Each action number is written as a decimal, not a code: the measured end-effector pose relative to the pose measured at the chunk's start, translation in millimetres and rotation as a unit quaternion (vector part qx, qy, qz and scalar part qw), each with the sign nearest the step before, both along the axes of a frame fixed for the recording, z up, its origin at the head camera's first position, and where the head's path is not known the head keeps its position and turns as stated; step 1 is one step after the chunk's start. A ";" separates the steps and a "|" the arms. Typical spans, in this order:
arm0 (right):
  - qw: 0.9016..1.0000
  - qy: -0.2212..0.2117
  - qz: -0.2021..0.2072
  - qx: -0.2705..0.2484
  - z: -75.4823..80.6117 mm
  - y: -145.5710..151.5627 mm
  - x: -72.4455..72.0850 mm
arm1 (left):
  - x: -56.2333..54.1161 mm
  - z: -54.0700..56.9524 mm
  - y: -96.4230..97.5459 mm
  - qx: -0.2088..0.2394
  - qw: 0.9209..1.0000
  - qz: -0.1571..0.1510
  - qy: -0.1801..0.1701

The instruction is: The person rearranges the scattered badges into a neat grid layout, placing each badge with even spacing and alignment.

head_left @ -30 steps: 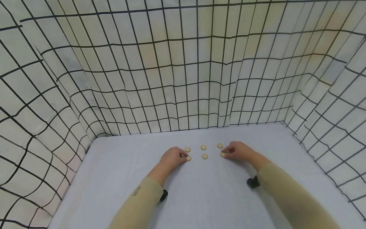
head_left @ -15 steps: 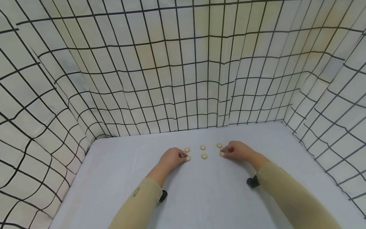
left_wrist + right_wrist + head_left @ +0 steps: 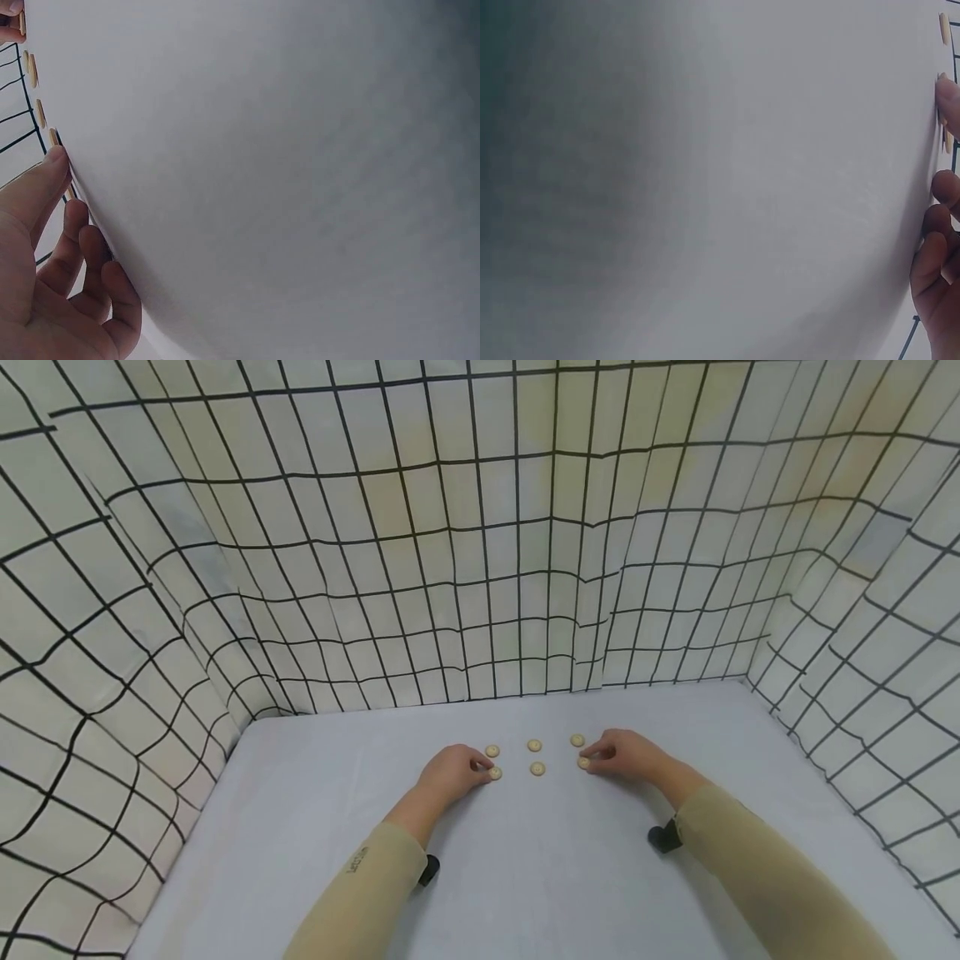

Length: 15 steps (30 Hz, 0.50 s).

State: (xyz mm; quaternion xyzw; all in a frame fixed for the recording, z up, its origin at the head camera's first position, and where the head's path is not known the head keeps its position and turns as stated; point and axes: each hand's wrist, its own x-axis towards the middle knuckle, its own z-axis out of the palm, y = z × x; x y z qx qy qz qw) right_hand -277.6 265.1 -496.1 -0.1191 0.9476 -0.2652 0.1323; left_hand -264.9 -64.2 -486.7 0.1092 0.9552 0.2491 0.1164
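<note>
Several small round beige discs, with faint marks on their tops, lie flat on the white table in two rows. My left hand (image 3: pixel 455 774) pinches the front-left disc (image 3: pixel 496 773) between thumb and index finger. At the other end of the front row, my right hand (image 3: pixel 624 755) pinches the front-right disc (image 3: pixel 583 763) by its edge. Between them lies the front-middle disc (image 3: pixel 537 769). Behind are the back-left disc (image 3: pixel 492 751), the back-middle disc (image 3: pixel 534 746) and the back-right disc (image 3: pixel 577 740). In the left wrist view the thumb (image 3: pixel 52 161) meets a disc's edge.
A white tabletop (image 3: pixel 540 877) spreads around the discs. White walls with a black grid (image 3: pixel 420 568) rise behind and at both sides. Black wrist cameras sit below the left sleeve (image 3: pixel 367 885) and right sleeve (image 3: pixel 757 868).
The view shifts slightly with the head. Both hands keep their places at the front-left and front-right discs, and no disc visibly changes position.
</note>
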 end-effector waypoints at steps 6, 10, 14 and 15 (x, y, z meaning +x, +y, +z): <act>1.000 0.000 -0.004 -0.003 -3.8 6.0 0.8 | -1.8 -1.7 2.0 0.008 1.000 0.000 -0.009; 1.000 0.016 -0.007 -0.014 -7.8 10.3 3.0 | -0.2 -1.4 0.8 0.018 1.000 -0.008 -0.006; 0.999 0.037 0.002 -0.025 -11.6 9.9 6.1 | 3.1 0.9 -5.0 0.022 1.000 0.004 -0.007; 0.999 0.041 0.002 -0.022 -12.2 9.1 7.5 | 4.0 1.6 -6.9 0.022 1.000 0.006 -0.008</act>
